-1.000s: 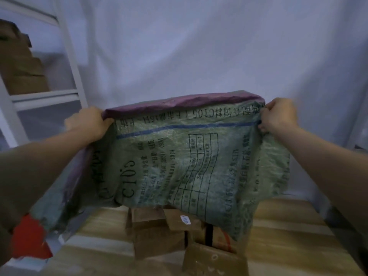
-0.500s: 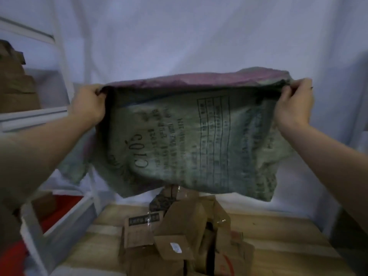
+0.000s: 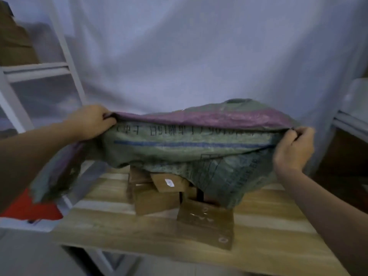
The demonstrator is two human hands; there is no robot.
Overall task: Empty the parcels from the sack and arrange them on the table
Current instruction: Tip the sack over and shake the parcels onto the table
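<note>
Wooden surface (image 3: 103,222) carries parcels (image 3: 157,198); your left hand (image 3: 90,122), right hand (image 3: 293,148) both pinch sack (image 3: 199,144) edge. Lift straight, shake gently, check nothing snagged inside.

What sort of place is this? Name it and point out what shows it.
Probably a parcel sorting or stock room. Cardboard parcels are heaped on a wooden table, a printed woven sack is held over them by both hands, and white metal shelving on the left holds more brown boxes.

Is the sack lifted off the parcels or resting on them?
Resting: both hands hold the sack by its corners, but its lower edge drapes onto the piled parcels.
</note>
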